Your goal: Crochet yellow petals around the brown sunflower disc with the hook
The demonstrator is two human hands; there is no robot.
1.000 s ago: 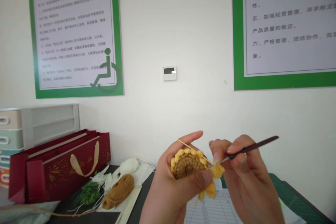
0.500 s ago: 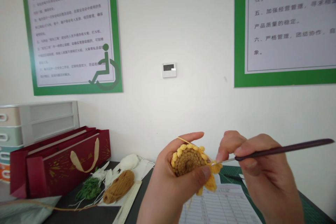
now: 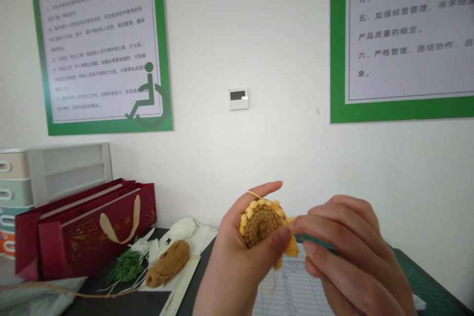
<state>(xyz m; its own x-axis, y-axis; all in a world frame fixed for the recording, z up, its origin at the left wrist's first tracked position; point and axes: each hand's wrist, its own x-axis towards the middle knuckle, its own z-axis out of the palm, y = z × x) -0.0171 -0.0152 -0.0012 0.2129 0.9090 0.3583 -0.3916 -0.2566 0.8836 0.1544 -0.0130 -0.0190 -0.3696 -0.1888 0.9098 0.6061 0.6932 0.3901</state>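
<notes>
My left hand [image 3: 246, 252] grips a round crochet piece [image 3: 261, 227], brown in the middle with a bumpy yellow edge, between thumb and fingers. A yellow yarn strand runs over its raised index finger. Yellow crocheted petals [image 3: 292, 247] hang at the right side of the piece, partly behind the thumb. My right hand [image 3: 351, 252] is closed close beside those petals, its fingertips at the yellow edge. Between its thumb and fingers a thin sliver of the crochet hook [image 3: 300, 238] shows; the dark handle is hidden by the hand.
Under the hands lie a printed sheet [image 3: 292, 286] and a green cutting mat [image 3: 425, 276]. To the left are a brown yarn skein [image 3: 168, 263], green yarn [image 3: 126, 265], white yarn [image 3: 182, 228], a red gift bag [image 3: 92, 232] and a drawer unit [image 3: 70, 168].
My right hand has turned and moved left and down against the petals, so the hook's handle has gone out of sight. My left hand and the crochet piece have shifted slightly left.
</notes>
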